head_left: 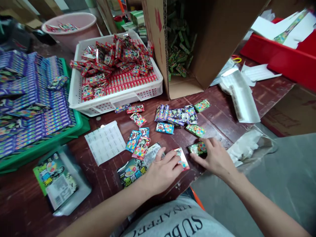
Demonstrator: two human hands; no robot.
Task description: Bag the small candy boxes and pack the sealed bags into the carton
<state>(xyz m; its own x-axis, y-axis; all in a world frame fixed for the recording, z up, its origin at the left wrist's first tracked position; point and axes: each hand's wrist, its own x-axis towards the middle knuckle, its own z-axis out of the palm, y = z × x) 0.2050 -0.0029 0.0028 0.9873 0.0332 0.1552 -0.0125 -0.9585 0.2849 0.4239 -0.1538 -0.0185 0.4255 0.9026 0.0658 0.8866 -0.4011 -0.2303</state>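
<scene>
My right hand point(216, 157) has its thumb and fingers closed around the edges of a small dark green candy packet point(197, 149), at the table's near edge. My left hand point(161, 171) lies palm down, its fingers a little spread, the fingertips on a small red and white candy packet point(182, 159). Under that hand and wrist is a larger black and green printed pouch point(130, 171), partly hidden. Beyond the hands are a blue packet point(164, 128), a green packet point(195, 130), a cluster of purple packets point(175, 113) and a red packet point(141, 148).
A white basket point(116, 107) heaped with red packets stands behind, beside an open cardboard box point(186, 89) holding green ones. At left are a green crate point(85, 125) of purple packets and stacked pouches point(59, 184). A label sheet point(105, 143) lies on the table.
</scene>
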